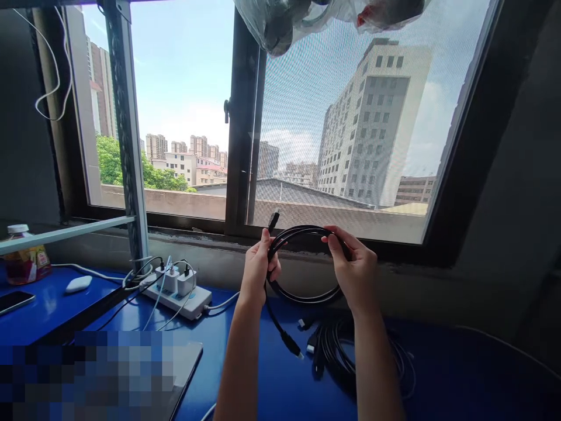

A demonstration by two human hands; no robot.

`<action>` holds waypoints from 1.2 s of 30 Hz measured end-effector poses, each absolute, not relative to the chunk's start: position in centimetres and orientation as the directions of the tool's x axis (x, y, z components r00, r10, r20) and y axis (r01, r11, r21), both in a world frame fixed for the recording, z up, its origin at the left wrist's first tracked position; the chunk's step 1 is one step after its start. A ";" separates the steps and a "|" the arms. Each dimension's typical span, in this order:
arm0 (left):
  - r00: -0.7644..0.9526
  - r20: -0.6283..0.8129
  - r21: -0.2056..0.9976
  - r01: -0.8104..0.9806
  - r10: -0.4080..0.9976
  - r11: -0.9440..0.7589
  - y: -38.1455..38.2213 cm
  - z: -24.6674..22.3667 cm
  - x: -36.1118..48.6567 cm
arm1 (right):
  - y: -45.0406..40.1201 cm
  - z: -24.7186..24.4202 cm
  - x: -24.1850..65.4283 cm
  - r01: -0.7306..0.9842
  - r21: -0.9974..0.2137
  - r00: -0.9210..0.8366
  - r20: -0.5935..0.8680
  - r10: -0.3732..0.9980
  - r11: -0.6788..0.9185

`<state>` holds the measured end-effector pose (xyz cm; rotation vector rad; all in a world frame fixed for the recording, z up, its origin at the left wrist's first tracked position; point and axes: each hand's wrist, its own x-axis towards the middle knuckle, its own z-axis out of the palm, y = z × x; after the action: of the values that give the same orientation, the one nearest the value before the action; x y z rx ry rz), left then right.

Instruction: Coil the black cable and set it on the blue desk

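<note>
A black cable [307, 300] is wound into a loop and held up above the blue table, in front of the window. My left hand [259, 263] is closed round the loop's left side, the thumb pointing up. One black plug sticks up above that hand, and the cable's other plug hangs below the loop on a short length. At the loop's upper right, my right hand [354, 266] pinches the strands between thumb and fingers. More black cables [335, 345] lie coiled on the table below, partly hidden by my right forearm.
A white power strip [179, 298] with several chargers sits at left centre. A laptop-like device [186, 368] lies at lower left, partly pixelated. Further left are a phone [15, 300], a white case [79, 284] and a bottle [26, 260]. Plastic bags [307, 20] hang overhead.
</note>
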<state>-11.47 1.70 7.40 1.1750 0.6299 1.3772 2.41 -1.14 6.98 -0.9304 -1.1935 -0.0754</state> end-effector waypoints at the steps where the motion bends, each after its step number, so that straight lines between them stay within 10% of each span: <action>1: 0.160 0.269 0.887 -0.426 0.950 -0.179 1.7 7.4 -11.5 | -1.2 7.0 2.3 0.504 -0.584 0.422 0.809 0.408 0.636; 19: -0.062 0.247 0.836 -0.491 0.967 -0.245 0.9 7.8 -10.7 | -1.7 7.3 2.2 0.562 -0.549 0.408 0.835 0.370 0.619; 36: 0.175 0.451 0.859 -0.351 0.875 -0.373 1.1 7.3 -10.2 | -1.9 7.3 2.0 0.660 -0.421 0.377 0.902 0.211 0.622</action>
<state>-10.24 1.14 7.29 1.3749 0.5525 1.4443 2.02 -1.88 7.26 -0.8961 -1.1839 -0.3424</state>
